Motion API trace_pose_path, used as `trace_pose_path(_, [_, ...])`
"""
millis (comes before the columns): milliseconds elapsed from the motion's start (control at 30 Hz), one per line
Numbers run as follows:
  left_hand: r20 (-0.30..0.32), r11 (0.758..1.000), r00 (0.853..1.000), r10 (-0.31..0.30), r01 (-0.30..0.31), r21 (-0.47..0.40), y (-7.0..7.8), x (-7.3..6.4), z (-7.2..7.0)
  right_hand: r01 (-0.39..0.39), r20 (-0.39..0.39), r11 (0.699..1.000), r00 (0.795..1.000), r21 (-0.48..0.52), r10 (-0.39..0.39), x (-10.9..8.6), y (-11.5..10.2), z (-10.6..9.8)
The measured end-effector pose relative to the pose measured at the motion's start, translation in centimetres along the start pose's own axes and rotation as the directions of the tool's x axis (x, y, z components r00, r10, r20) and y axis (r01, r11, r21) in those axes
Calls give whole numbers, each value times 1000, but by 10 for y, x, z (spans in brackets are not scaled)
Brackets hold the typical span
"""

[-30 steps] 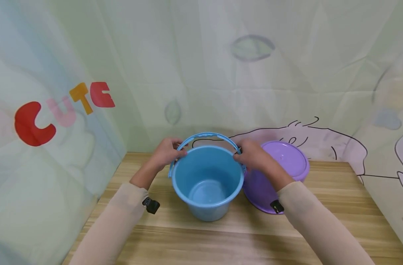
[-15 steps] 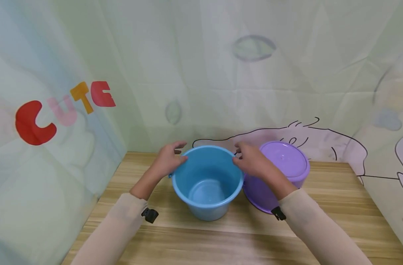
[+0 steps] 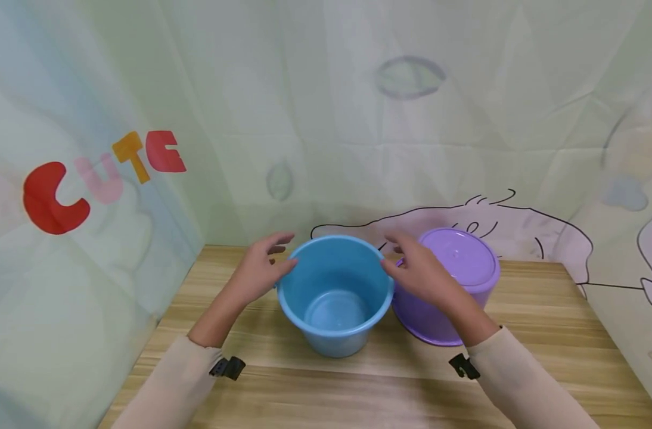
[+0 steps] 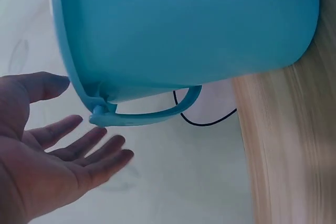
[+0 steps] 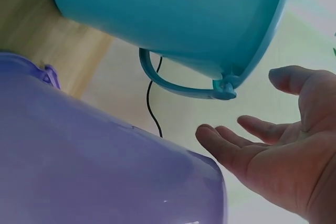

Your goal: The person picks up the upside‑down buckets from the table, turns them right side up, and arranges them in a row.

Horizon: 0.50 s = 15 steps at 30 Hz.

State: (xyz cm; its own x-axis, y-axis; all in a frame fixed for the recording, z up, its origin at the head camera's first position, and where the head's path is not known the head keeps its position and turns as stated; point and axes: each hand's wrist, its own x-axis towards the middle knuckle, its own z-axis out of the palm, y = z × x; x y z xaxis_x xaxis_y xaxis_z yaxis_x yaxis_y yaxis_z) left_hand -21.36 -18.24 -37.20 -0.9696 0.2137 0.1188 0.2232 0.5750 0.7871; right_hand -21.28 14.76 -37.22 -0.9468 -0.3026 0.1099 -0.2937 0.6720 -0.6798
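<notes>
A blue bucket (image 3: 337, 342) stands upright on the wooden table, its inside bare to the bottom. In both wrist views its handle (image 4: 152, 118) hangs down behind the bucket. My left hand (image 3: 261, 268) is at the left of the rim, fingers spread and holding nothing; the left wrist view shows the thumb close to the rim. At the right of the rim, my right hand (image 3: 419, 271) is likewise spread with nothing in it. Beside the blue bucket, a purple bucket (image 3: 460, 259) stands upside down, partly hidden by my right arm.
The wooden table (image 3: 283, 393) ends at a printed cloth backdrop (image 3: 337, 149) behind the buckets. More cloth hangs along the left and right sides. A black camera band sits on each wrist.
A second ago both hands held the blue bucket's raised handle. It has since dropped behind the bucket, and both hands have let go and drawn slightly outward. The buckets have stayed put.
</notes>
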Motion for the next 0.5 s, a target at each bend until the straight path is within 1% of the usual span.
trace_pose_path(67, [-10, 1000, 1000, -5, 5, 5, -1, -7, 0, 28, -28, 1000, 999, 2, -28, -5, 3, 3])
trace_pose_path(133, [-18, 999, 1000, -15, 16, 34, -1, -15, -1, 50, -41, 999, 998, -2, -50, -11, 5, 6])
trace_pose_path(200, [-13, 997, 999, -33, 34, 67, -1, -23, -1, 60, -36, 998, 997, -12, -61, -16, 6, 11])
trace_pose_path(267, [3, 993, 998, -58, 57, 107, 0, -31, 0, 53, -18, 998, 998, -18, -54, -22, 6, 15])
trace_pose_path(333, [22, 989, 996, -85, 82, 120, 2, -37, 1, 43, 2, 999, 999, -27, -43, -27, 6, 19])
trace_pose_path(400, [46, 990, 994, -98, 92, 103, 3, -40, 2, 30, 20, 999, 999, -28, -30, -31, 5, 22])
trace_pose_path(500, [75, 995, 992, -99, 97, 29, 3, -42, 5, 31, 41, 999, 999, -31, -29, -35, 5, 26])
